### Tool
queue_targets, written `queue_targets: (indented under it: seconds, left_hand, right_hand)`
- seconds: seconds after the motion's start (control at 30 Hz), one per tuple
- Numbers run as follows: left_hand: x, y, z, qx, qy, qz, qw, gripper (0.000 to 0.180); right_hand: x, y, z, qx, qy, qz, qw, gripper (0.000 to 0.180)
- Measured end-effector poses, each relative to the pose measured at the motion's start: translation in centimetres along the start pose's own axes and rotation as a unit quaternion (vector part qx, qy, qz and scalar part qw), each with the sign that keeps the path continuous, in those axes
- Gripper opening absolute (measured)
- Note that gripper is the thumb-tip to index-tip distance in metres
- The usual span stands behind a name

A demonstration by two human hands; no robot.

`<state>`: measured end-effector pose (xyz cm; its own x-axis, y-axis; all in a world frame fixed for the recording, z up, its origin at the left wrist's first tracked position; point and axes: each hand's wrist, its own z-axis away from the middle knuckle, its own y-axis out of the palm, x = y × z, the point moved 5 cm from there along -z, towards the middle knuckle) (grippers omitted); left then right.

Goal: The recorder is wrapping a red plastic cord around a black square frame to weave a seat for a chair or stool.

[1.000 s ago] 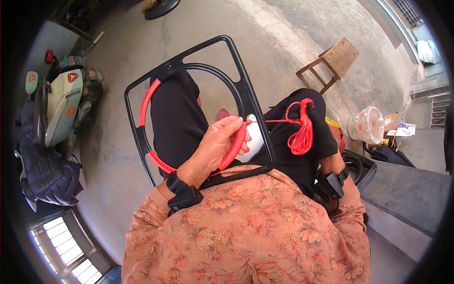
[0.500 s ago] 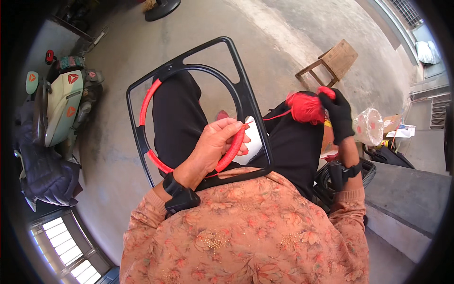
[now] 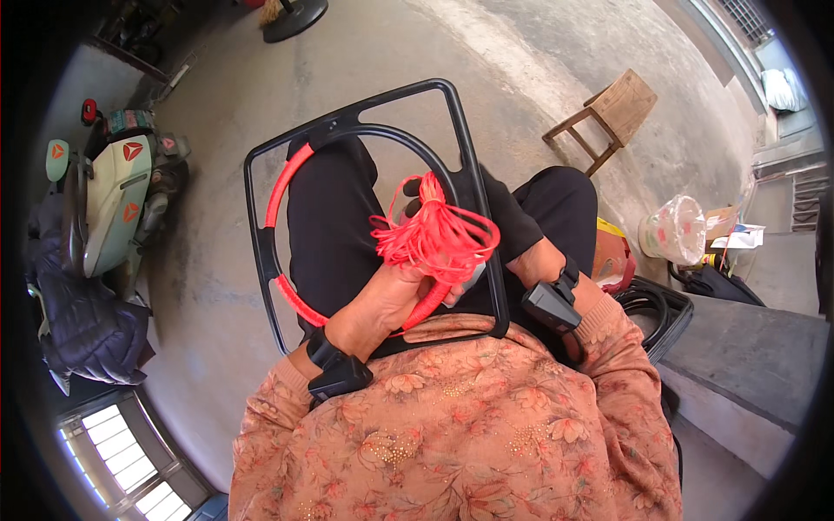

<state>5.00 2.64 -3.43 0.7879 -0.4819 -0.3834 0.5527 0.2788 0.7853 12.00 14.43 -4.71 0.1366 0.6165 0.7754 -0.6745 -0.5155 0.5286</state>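
A black frame (image 3: 453, 95) with a round inner ring rests on my lap, tilted. Red cord is wound tightly over parts of the ring, on its left (image 3: 287, 178) and at the lower right. My left hand (image 3: 401, 286) is closed on the wrapped lower right stretch; loose loops cover its fingers in part. A bundle of red cord (image 3: 434, 230), tied near its top, hangs over the ring just above that hand. From the right, my right hand (image 3: 504, 213) in a black glove reaches behind the frame and grips the bundle; most of its fingers are hidden.
A small wooden stool (image 3: 621, 108) stands on the concrete floor at the far right. To my right are a clear plastic tub (image 3: 673, 230), coiled black hose (image 3: 647, 304) and a grey ledge (image 3: 747, 347). A scooter (image 3: 122, 195) stands at the left.
My right hand has brought the red cord bundle from the right over to the ring, beside my left hand. The frame has shifted slightly right; my left hand keeps its hold.
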Motion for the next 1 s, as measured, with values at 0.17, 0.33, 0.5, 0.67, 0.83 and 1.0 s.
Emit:
queue_targets:
  seconds: [0.17,0.33,0.5,0.67,0.83,1.0]
  left_hand:
    - [-0.3,0.4,-0.3,0.0,0.017,-0.01,1.0,0.028]
    - [-0.3,0.4,-0.5,0.011,0.056,-0.046,0.997,0.026]
    - [-0.5,-0.6,-1.6,-0.059,0.131,-0.049,0.988,0.024]
    - [-0.5,-0.5,-1.4,-0.08,0.124,-0.014,0.989,0.017]
    - [-0.3,-2.1,-1.4,-0.081,0.096,-0.076,0.989,0.011]
    - [-0.7,-1.3,-1.1,-0.116,0.121,-0.114,0.979,0.011]
  right_hand:
    - [1.3,2.5,1.4,0.212,0.096,-0.248,0.94,0.063]
    - [1.7,2.1,2.5,0.153,0.101,-0.163,0.97,0.045]
    - [2.1,-0.1,2.6,0.064,0.071,0.08,0.992,0.033]
    - [-0.8,-1.7,5.8,0.081,0.093,0.046,0.991,0.031]
    - [-1.0,-0.8,7.5,-0.045,-0.06,0.31,0.948,0.039]
    - [-2.9,-1.6,5.6,0.059,0.024,0.161,0.985,0.032]
